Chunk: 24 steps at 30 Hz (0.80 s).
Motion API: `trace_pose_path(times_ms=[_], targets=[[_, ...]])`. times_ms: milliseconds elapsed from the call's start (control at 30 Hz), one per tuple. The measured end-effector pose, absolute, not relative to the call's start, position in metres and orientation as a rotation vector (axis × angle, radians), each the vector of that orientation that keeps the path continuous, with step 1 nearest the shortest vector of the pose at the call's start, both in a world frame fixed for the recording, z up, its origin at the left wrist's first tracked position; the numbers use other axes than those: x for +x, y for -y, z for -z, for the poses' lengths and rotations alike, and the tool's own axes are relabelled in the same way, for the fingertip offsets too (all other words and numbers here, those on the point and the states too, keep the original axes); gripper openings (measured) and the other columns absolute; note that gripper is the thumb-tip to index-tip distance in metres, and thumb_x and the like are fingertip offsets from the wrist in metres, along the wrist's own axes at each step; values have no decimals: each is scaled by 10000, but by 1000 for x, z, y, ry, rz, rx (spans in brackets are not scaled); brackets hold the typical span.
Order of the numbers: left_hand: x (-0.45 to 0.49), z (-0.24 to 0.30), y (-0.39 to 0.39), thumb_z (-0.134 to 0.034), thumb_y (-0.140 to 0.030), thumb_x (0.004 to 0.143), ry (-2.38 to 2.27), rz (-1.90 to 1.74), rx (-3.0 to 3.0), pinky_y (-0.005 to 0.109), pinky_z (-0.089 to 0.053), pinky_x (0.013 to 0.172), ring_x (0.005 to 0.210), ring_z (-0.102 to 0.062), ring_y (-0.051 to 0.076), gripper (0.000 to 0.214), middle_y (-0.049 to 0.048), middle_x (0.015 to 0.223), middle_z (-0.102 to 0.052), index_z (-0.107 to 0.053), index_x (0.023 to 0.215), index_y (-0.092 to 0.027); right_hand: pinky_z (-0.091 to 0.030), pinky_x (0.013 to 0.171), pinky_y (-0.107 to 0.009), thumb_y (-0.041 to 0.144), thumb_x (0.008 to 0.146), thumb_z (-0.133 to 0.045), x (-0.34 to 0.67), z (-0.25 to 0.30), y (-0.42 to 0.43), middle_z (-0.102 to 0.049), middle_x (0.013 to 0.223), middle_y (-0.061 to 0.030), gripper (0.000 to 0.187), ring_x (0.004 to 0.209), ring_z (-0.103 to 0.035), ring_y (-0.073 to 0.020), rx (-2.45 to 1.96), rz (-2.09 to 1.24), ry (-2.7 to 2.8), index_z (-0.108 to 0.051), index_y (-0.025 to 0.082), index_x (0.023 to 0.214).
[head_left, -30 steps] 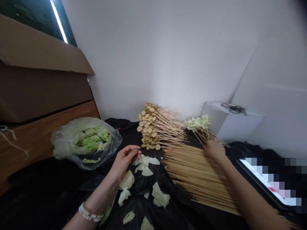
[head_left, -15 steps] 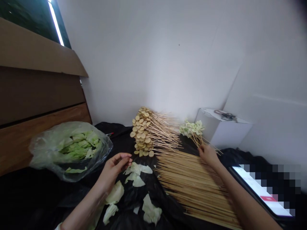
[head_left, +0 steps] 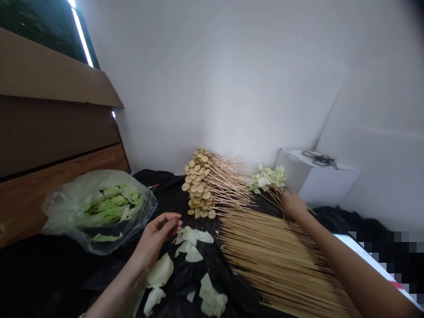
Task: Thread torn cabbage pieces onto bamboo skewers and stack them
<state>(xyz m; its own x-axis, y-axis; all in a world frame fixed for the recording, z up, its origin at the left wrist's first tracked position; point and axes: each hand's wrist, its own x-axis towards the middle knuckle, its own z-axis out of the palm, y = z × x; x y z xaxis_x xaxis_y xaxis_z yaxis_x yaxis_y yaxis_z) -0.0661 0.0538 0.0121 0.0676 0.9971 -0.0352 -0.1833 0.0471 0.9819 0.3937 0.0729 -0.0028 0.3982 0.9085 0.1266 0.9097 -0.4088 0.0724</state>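
Observation:
My left hand (head_left: 162,230) hovers just above some torn cabbage leaves (head_left: 192,240). Its thumb and fingertips are pinched together, and nothing shows between them. My right hand (head_left: 294,206) is closed around the stick end of a cabbage skewer (head_left: 271,194), at the small pile of cabbage pieces (head_left: 266,176) on sticks by the wall. The back of that hand hides most of its fingers. Below it lies a wide layer of bare bamboo skewers (head_left: 274,256). More loose leaves, such as a cabbage leaf (head_left: 212,298), lie on the black plastic sheet (head_left: 185,278).
Skewered round potato-like slices (head_left: 198,181) are stacked at the back, sticks pointing right. A clear plastic bag (head_left: 66,198) of cut cabbage stands at left. A white box (head_left: 327,181) with a dark item on top is at back right, and a lit screen (head_left: 364,256) near my right forearm.
My right hand has moved slightly forward and right, closer to the cabbage skewers, and more leaf pieces show on that pile. My left hand stays put. The view has shifted a little.

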Motion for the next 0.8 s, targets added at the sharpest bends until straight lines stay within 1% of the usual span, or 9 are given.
trace_pose_path(times_ms=[133, 200, 333, 433, 533, 667, 733, 800], targets=[[-66, -14, -53, -839, -410, 587, -1037, -1230, 1064, 211, -496, 639, 667, -631, 135, 388, 55, 771, -702, -710, 845, -151, -447, 710, -341, 150, 927, -359, 386, 8, -63, -672, 937, -196, 323, 884, -660, -278, -2602, 251, 1664, -583, 119, 1157], [-66, -16, -53, -839, -410, 584, -1038, -1232, 1064, 214, -495, 631, 662, -631, 138, 385, 56, 767, -702, -714, 839, -150, -445, 722, -348, 139, 916, -375, 383, 13, -55, -671, 939, -189, 318, 885, -657, -277, -2601, 240, 1670, -587, 136, 1152], [-65, -16, -52, -840, -409, 585, -1026, -1212, 1058, 206, -494, 631, 665, -632, 132, 380, 51, 767, -704, -714, 839, -156, -439, 709, -333, 77, 839, -438, 383, 24, -43, -667, 928, -180, 288, 869, -654, -274, -2624, 185, 1702, -620, 122, 1057], [-64, -15, -52, -847, -407, 580, -1013, -1203, 1048, 191, -493, 638, 668, -629, 122, 384, 44, 762, -703, -711, 836, -157, -441, 723, -326, 72, 814, -458, 383, 28, -40, -658, 929, -176, 263, 887, -647, -268, -2634, 181, 1711, -639, 114, 1000], [-64, -14, -52, -846, -406, 586, -1017, -1197, 1043, 185, -495, 645, 676, -626, 117, 391, 44, 772, -703, -710, 853, -156, -451, 719, -333, 81, 832, -433, 380, 29, -41, -639, 982, -186, 263, 901, -642, -271, -2630, 227, 1714, -643, 112, 987], [-66, -12, -53, -844, -400, 596, -1025, -1193, 1046, 189, -500, 640, 678, -628, 122, 384, 48, 780, -701, -708, 857, -153, -458, 717, -353, 86, 883, -363, 373, 30, -43, -607, 1076, -196, 309, 930, -634, -284, -2601, 321, 1725, -620, 113, 1051], [-66, -12, -54, -842, -393, 602, -1020, -1192, 1047, 190, -500, 637, 675, -627, 122, 374, 47, 777, -700, -708, 858, -156, -459, 730, -359, 78, 886, -363, 372, 31, -44, -606, 1081, -193, 317, 935, -634, -280, -2596, 342, 1726, -612, 118, 1078], [-66, -11, -54, -841, -388, 605, -1010, -1187, 1044, 187, -500, 643, 681, -628, 121, 368, 46, 783, -703, -708, 861, -160, -457, 747, -363, 67, 880, -371, 372, 31, -45, -606, 1081, -189, 314, 945, -632, -276, -2594, 344, 1735, -622, 122, 1061]])
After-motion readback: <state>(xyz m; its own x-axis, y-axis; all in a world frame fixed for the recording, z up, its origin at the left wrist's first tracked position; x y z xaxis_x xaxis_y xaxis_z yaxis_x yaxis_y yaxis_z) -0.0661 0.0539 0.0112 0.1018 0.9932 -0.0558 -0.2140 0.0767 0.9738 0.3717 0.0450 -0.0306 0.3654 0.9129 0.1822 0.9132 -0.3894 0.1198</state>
